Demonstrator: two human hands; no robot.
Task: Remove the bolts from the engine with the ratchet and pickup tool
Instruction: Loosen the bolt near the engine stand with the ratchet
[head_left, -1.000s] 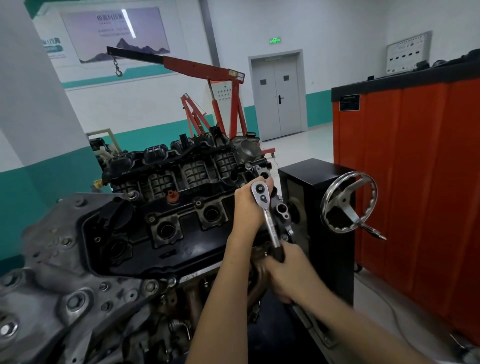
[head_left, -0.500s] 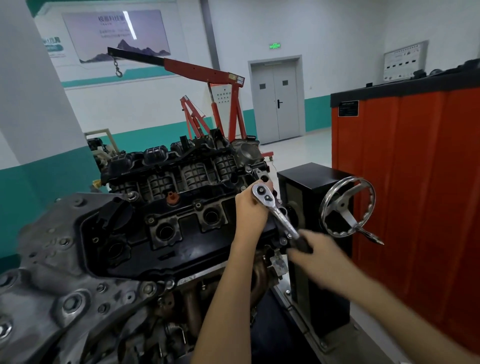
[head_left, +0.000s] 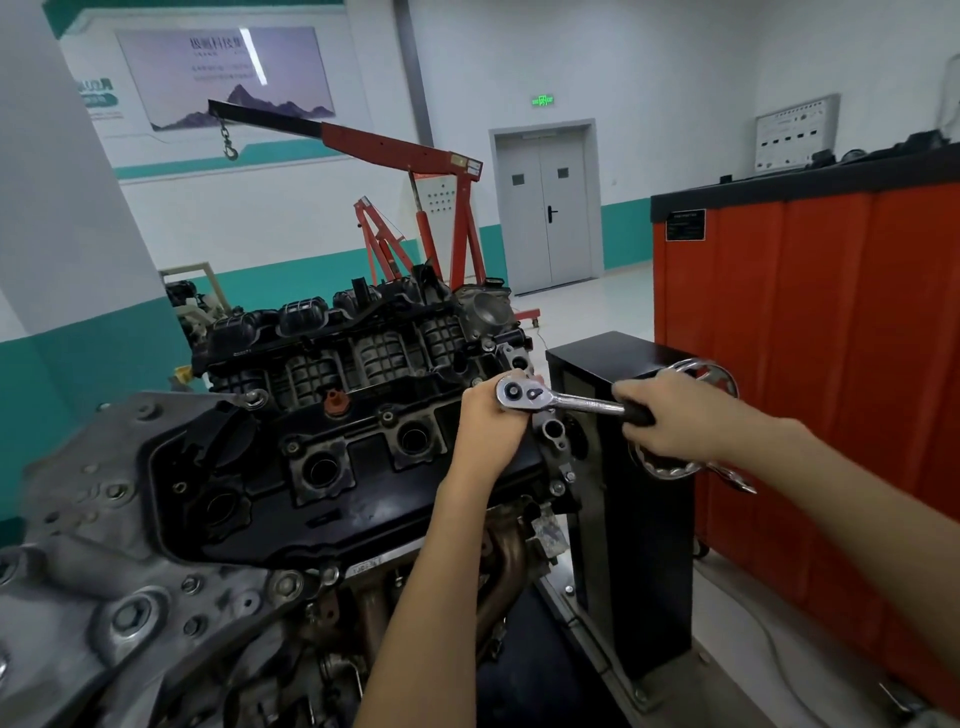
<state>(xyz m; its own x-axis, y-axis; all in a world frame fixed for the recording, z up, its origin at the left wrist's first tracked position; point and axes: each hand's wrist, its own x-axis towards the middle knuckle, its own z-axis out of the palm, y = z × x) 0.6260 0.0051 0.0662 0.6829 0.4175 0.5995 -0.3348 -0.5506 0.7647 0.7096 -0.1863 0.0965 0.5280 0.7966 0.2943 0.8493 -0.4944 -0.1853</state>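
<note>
**Two hands working one ratchet (head_left: 582, 401) on the engine (head_left: 363, 467)**

Both hands are holding the ratchet at the right end of the engine's black valve cover. The left hand (head_left: 491, 421) is cupping the chrome head from below, fingers curled round it (the bolt underneath is hidden). The right hand (head_left: 670, 415) is gripping the black handle, fingers wrapped closed. The handle is pointing right, roughly level, towards the chrome handwheel (head_left: 722, 374) on the black engine stand (head_left: 649, 545). An orange cabinet (head_left: 831, 338) is standing further right, and a red engine hoist (head_left: 395, 145) is standing behind.
</note>
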